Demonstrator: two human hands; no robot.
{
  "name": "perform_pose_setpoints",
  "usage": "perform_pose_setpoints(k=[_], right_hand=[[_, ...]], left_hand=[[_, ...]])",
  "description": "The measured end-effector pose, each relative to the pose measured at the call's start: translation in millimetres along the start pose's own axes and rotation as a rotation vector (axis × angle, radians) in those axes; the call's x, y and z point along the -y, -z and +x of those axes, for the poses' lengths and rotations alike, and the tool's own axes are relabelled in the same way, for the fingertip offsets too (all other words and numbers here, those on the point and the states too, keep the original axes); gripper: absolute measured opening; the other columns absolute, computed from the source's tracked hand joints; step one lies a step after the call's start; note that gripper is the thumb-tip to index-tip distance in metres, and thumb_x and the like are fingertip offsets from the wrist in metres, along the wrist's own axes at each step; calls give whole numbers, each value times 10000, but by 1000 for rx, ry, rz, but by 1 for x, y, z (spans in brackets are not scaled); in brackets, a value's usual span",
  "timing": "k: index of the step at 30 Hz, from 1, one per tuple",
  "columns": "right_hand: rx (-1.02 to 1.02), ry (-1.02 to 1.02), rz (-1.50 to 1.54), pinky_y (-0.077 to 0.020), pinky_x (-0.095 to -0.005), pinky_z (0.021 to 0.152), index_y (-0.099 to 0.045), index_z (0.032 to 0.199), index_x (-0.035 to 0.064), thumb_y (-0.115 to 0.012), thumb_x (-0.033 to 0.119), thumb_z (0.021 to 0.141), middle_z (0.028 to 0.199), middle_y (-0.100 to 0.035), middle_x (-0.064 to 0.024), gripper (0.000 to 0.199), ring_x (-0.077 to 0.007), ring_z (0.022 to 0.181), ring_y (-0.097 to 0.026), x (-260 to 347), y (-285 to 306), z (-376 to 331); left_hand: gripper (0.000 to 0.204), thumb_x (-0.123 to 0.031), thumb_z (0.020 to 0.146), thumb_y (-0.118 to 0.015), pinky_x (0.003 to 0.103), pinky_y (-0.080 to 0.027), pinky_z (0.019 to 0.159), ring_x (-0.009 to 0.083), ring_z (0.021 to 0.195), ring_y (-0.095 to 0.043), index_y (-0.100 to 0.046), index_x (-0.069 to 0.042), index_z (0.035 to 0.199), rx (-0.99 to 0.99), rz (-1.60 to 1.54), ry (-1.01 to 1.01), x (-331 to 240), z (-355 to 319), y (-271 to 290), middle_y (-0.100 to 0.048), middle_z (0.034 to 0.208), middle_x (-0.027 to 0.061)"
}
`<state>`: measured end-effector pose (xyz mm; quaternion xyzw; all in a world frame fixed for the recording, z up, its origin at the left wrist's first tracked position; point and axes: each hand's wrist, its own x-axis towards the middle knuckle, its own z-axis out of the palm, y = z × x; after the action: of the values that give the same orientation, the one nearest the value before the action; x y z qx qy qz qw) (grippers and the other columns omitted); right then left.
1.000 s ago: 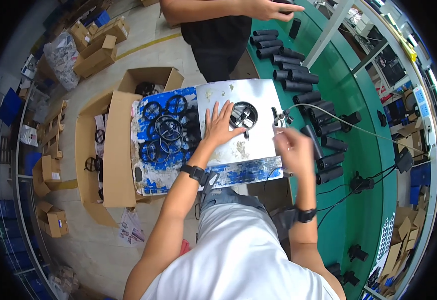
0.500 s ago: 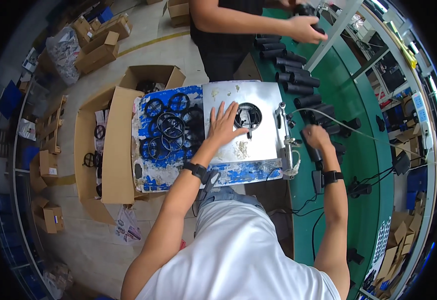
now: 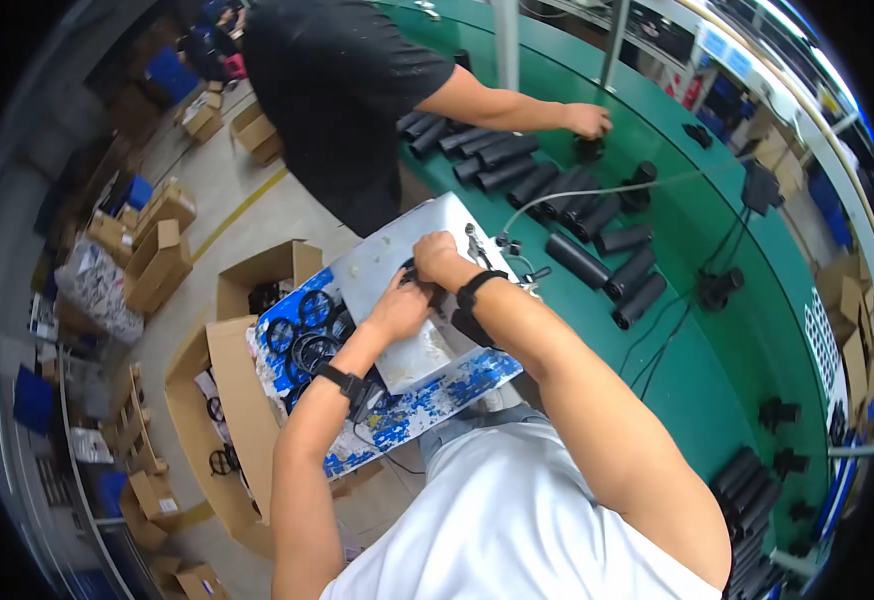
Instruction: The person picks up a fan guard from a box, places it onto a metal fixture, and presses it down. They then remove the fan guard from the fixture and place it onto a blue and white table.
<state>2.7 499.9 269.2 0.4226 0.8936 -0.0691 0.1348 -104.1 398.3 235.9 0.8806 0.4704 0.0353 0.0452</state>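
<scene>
My left hand (image 3: 399, 308) and my right hand (image 3: 441, 258) meet over the metal plate (image 3: 369, 275), where its round opening was seen earlier. The left fingers are curled, and the right hand is bent into a loose fist. A bit of something black shows between the two hands, but the fingers hide most of it. To the left of the hands, several black spoked rings (image 3: 312, 350) lie piled on the worn blue-and-white work surface (image 3: 457, 390). A small metal fitting (image 3: 473, 240) sits at the plate's right edge, close to my right hand.
Several black tubes (image 3: 577, 260) lie on the green bench (image 3: 557, 370) to the right, with cables (image 3: 669, 330) running across. A co-worker in a black shirt (image 3: 327, 100) stands beyond, one hand (image 3: 587, 121) over the bench. Open cardboard boxes (image 3: 237, 400) stand on the left.
My right hand has come from beside a black tube on the bench to the plate. My left hand, flat before, has curled its fingers. The view has turned, and the co-worker's arm has shifted.
</scene>
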Motion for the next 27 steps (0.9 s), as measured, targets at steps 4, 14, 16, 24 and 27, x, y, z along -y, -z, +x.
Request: perform_pose_setpoints(k=[4, 14, 16, 24, 27], right_hand=[[-18, -108, 127, -517, -321, 825, -720, 1031, 123, -640, 243, 765, 1086, -688, -96, 302, -217, 1028, -656, -19, -1, 2], [-200, -189, 333, -543, -382, 784, -620, 1054, 61, -672, 230, 745, 1018, -673, -158, 356, -301, 930, -672, -13, -24, -16], [-476, -152, 400, -527, -396, 773, -569, 1021, 54, -661, 192, 756, 990, -644, -154, 312, -316, 918, -644, 5, -11, -62], [-418, 239, 1051, -513, -416, 617, -605, 886, 62, -577, 124, 807, 717, -645, -144, 104, -340, 663, -637, 50, -89, -152], [-462, 268, 1063, -512, -364, 579, -620, 881, 57, -598, 121, 815, 681, -647, -122, 95, -275, 603, -644, 48, -94, -142]], left_hand=[[246, -118, 789, -637, 439, -338, 1063, 307, 944, -615, -613, 7, 1000, -82, -67, 16, -11, 8, -3, -654, 909, 171], [309, -111, 797, -603, 506, -273, 1079, 346, 1210, -448, -573, 7, 1081, -369, -40, 211, -32, -14, -23, -546, 1165, 192], [318, -81, 790, -584, 494, -293, 1067, 355, 1192, -460, -572, 2, 1097, -513, -134, 329, -49, -45, -10, -548, 1162, 196], [402, 8, 752, -577, 423, -440, 892, 372, 1018, -535, -526, -10, 1150, -752, -437, 1102, -39, -177, -75, -526, 1090, 192], [466, -62, 743, -634, 450, -435, 900, 403, 1061, -507, -509, -22, 1191, -515, -178, 1155, -24, -202, -113, -468, 1180, 215]])
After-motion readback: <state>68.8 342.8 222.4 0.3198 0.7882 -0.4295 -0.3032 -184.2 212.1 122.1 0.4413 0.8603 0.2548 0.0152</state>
